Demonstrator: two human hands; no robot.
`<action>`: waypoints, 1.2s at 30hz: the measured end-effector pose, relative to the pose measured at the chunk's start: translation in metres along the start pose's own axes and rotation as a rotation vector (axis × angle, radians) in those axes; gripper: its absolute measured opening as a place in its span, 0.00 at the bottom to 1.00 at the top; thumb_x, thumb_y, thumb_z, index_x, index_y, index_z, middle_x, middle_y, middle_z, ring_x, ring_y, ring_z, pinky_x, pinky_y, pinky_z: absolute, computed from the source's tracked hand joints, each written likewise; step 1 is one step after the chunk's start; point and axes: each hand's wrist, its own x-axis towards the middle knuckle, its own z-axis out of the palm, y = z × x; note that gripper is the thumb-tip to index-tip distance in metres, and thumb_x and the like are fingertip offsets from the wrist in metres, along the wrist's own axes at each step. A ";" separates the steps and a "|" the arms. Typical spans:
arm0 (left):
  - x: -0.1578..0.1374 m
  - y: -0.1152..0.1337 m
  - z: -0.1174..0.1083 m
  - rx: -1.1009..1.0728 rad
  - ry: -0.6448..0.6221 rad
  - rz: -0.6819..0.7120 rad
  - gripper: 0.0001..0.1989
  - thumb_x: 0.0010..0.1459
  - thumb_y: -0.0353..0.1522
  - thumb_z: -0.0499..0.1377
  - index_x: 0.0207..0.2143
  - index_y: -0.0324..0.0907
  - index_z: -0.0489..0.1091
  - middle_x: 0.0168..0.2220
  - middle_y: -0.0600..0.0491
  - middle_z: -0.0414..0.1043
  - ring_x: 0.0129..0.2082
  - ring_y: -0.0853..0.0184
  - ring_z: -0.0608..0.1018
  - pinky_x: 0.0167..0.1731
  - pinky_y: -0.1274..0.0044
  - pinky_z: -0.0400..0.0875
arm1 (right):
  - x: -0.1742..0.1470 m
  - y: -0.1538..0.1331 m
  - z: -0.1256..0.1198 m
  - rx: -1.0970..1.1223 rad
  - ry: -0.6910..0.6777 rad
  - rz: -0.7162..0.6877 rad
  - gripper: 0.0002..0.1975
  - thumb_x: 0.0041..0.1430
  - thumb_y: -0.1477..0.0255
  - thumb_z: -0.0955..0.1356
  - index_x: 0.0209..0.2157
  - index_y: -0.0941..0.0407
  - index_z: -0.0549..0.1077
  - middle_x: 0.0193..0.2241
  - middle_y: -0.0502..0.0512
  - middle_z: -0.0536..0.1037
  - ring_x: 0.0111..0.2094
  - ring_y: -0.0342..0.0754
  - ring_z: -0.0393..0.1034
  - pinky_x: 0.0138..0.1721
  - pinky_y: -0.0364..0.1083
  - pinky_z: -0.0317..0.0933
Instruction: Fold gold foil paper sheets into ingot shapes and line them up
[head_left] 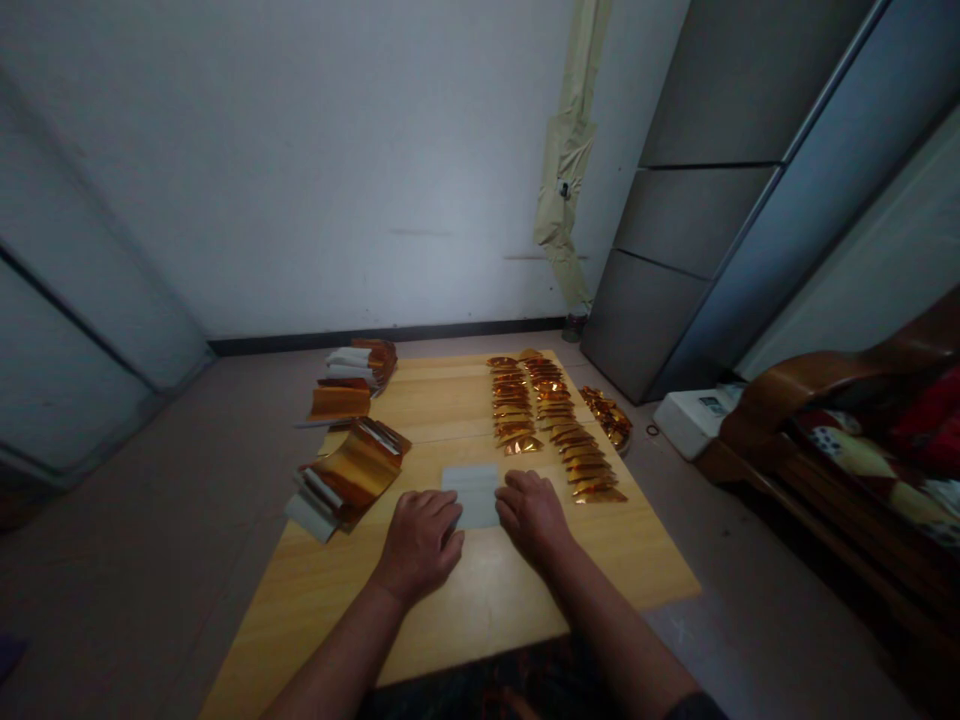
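Note:
A pale grey-white sheet of paper [478,494] lies on the wooden table between my two hands. Creases run across it from side to side. My left hand [421,538] is at its left edge, fingers curled onto the paper and thumb lower down. At the right edge, the bent fingers of my right hand [531,507] hold the sheet, their tips partly hidden. To the left lies a loose stack of gold foil paper [364,467] with pale undersides showing. Folded gold foil pieces [514,405] overlap in rows beyond my right hand.
More foil sheets [341,401] sit at the table's far left corner. A heap of gold pieces [607,415] stands beside the right edge. Past the table [442,395] are a grey refrigerator [682,220], a white box [686,420] and a wooden bench [765,400].

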 end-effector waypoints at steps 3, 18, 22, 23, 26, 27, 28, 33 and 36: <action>0.006 -0.003 0.002 -0.009 0.017 0.009 0.07 0.53 0.32 0.59 0.36 0.45 0.73 0.44 0.49 0.77 0.43 0.59 0.75 0.45 0.63 0.62 | 0.008 -0.003 0.001 0.070 0.028 0.023 0.09 0.64 0.71 0.63 0.33 0.55 0.74 0.39 0.53 0.73 0.41 0.47 0.62 0.42 0.44 0.51; 0.006 -0.008 0.006 -0.019 0.031 -0.009 0.06 0.56 0.30 0.57 0.34 0.44 0.74 0.40 0.50 0.77 0.40 0.61 0.74 0.42 0.65 0.63 | 0.048 -0.026 0.002 0.060 -0.172 0.217 0.22 0.57 0.76 0.62 0.53 0.52 0.66 0.49 0.56 0.71 0.40 0.48 0.70 0.37 0.43 0.57; 0.006 -0.008 0.006 -0.024 0.035 0.006 0.06 0.56 0.29 0.57 0.34 0.44 0.74 0.39 0.50 0.77 0.40 0.61 0.74 0.41 0.66 0.63 | 0.051 -0.025 -0.001 0.062 -0.182 0.209 0.19 0.55 0.76 0.62 0.49 0.51 0.69 0.46 0.55 0.71 0.39 0.47 0.70 0.36 0.43 0.56; 0.007 -0.008 0.006 -0.024 0.037 0.005 0.06 0.56 0.29 0.57 0.33 0.44 0.74 0.39 0.50 0.77 0.39 0.61 0.74 0.41 0.66 0.63 | 0.052 -0.025 -0.002 0.062 -0.190 0.205 0.19 0.55 0.76 0.63 0.48 0.51 0.70 0.45 0.54 0.71 0.39 0.47 0.70 0.35 0.43 0.56; 0.007 -0.007 0.005 -0.025 0.036 -0.003 0.06 0.56 0.29 0.57 0.33 0.44 0.74 0.39 0.50 0.77 0.39 0.61 0.74 0.41 0.65 0.63 | 0.054 -0.025 -0.004 0.043 -0.204 0.193 0.17 0.54 0.75 0.64 0.46 0.50 0.72 0.43 0.53 0.71 0.38 0.47 0.69 0.34 0.42 0.55; 0.007 -0.007 0.005 -0.027 0.036 -0.006 0.06 0.56 0.29 0.57 0.33 0.44 0.74 0.39 0.50 0.77 0.39 0.61 0.74 0.41 0.65 0.62 | 0.054 -0.025 -0.005 0.036 -0.197 0.187 0.17 0.54 0.75 0.64 0.45 0.50 0.72 0.43 0.53 0.71 0.38 0.46 0.69 0.34 0.42 0.55; 0.007 -0.007 0.005 -0.030 0.037 -0.007 0.06 0.56 0.29 0.57 0.33 0.44 0.74 0.39 0.50 0.77 0.39 0.61 0.74 0.41 0.65 0.62 | 0.055 -0.024 -0.005 0.031 -0.185 0.181 0.16 0.54 0.75 0.64 0.45 0.49 0.72 0.44 0.53 0.71 0.38 0.46 0.69 0.33 0.42 0.54; 0.006 -0.006 0.006 -0.049 0.045 -0.017 0.06 0.56 0.29 0.57 0.34 0.44 0.74 0.40 0.51 0.77 0.40 0.62 0.74 0.41 0.66 0.62 | 0.053 -0.020 -0.002 0.024 -0.113 0.152 0.10 0.58 0.72 0.64 0.40 0.50 0.75 0.42 0.51 0.72 0.36 0.44 0.68 0.30 0.41 0.51; 0.005 -0.007 0.007 -0.056 0.051 -0.020 0.06 0.55 0.29 0.58 0.33 0.45 0.74 0.40 0.51 0.78 0.40 0.62 0.74 0.41 0.65 0.62 | 0.048 -0.017 0.000 0.034 -0.087 0.093 0.08 0.61 0.71 0.64 0.36 0.51 0.76 0.39 0.51 0.73 0.37 0.43 0.67 0.30 0.41 0.50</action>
